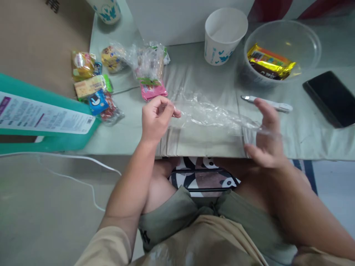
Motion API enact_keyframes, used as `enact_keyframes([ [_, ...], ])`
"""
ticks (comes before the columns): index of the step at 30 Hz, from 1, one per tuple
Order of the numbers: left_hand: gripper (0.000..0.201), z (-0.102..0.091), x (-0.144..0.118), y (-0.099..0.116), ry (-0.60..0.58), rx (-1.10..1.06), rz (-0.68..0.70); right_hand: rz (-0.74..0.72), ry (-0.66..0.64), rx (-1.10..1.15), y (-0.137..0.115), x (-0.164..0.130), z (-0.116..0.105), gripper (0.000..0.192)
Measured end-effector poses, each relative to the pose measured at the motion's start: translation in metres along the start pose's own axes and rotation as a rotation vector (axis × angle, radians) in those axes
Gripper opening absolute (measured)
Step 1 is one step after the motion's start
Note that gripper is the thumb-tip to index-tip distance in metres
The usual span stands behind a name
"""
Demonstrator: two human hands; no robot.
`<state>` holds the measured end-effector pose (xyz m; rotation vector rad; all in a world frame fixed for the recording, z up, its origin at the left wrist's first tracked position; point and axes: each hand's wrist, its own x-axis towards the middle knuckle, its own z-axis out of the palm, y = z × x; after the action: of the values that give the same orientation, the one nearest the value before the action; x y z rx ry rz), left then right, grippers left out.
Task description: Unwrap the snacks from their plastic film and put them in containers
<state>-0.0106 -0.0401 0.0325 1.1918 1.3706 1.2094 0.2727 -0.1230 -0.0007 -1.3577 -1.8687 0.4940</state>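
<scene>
Over the creased table cover (310, 142), left fingers (167, 112) pinch clear plastic (209, 112), right fingers (268, 112) apart.

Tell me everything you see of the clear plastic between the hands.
The clear plastic is a thin, see-through, colourless film, wrinkled and glossy; whether it is a bag or a sheet isn't clear. It stretches sideways above the table's near edge. The left hand pinches one end; the other narrows to the blurred, spread right hand, touching its fingers.
</scene>
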Motion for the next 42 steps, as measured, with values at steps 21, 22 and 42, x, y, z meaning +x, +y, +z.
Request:
enact_keyframes([
  [21, 0.036, 0.023, 0.016, -0.012, -0.026, -0.226, -0.020, 0.448, 0.602, 0.372, -0.004, 0.021, 0.018, 0.043],
  [22, 0.037, 0.025, 0.017, -0.011, 0.028, -0.272, -0.056, 0.460, 0.611, 0.349, -0.006, 0.024, 0.019, 0.045],
  [42, 0.050, 0.001, 0.026, -0.011, 0.068, -0.150, -0.002, 0.484, 0.389, 0.383, -0.021, 0.007, 0.023, 0.019],
])
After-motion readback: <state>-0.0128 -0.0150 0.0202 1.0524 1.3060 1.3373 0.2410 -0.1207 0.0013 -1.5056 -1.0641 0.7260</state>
